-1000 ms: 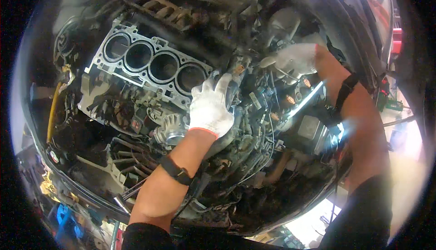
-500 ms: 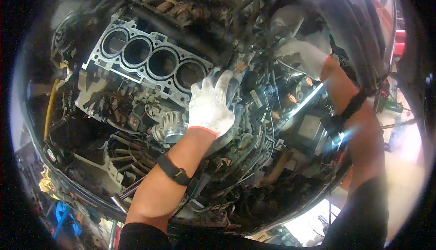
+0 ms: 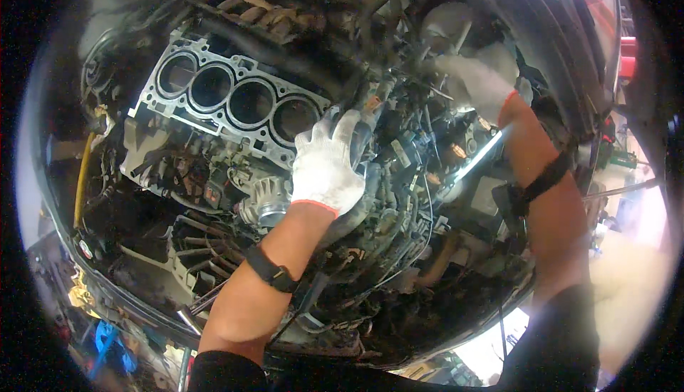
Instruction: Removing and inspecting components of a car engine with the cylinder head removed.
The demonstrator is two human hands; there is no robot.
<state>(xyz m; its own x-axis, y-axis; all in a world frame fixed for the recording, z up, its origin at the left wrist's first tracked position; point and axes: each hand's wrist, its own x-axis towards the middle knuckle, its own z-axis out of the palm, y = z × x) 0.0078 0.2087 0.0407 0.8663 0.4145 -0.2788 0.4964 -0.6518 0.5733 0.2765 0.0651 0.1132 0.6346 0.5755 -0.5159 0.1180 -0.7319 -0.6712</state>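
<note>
In a white glove with an orange cuff, my left hand (image 3: 328, 164) curls its fingers over a dark curved part (image 3: 360, 139) beside the right end of the engine block (image 3: 242, 128). The block's pale top face shows four open cylinder bores. At upper right, my right hand (image 3: 476, 85), gloved the same way, reaches in among metal fittings and cables; its fingers are hazy and what they touch cannot be made out. Below it lies a lit bar light (image 3: 476, 158), angled across the parts.
A yellow rod (image 3: 83, 178) stands at the bay's left side. A metal tool (image 3: 189, 321) lies near the front edge beside my left forearm. The car's dark rim (image 3: 563, 57) curves around the bay. Blue (image 3: 107, 342) and red (image 3: 627, 57) objects show outside it.
My right hand's fingertips have moved up, deeper among the parts at upper right. My left hand keeps its place beside the block, with the view shifting slightly.
</note>
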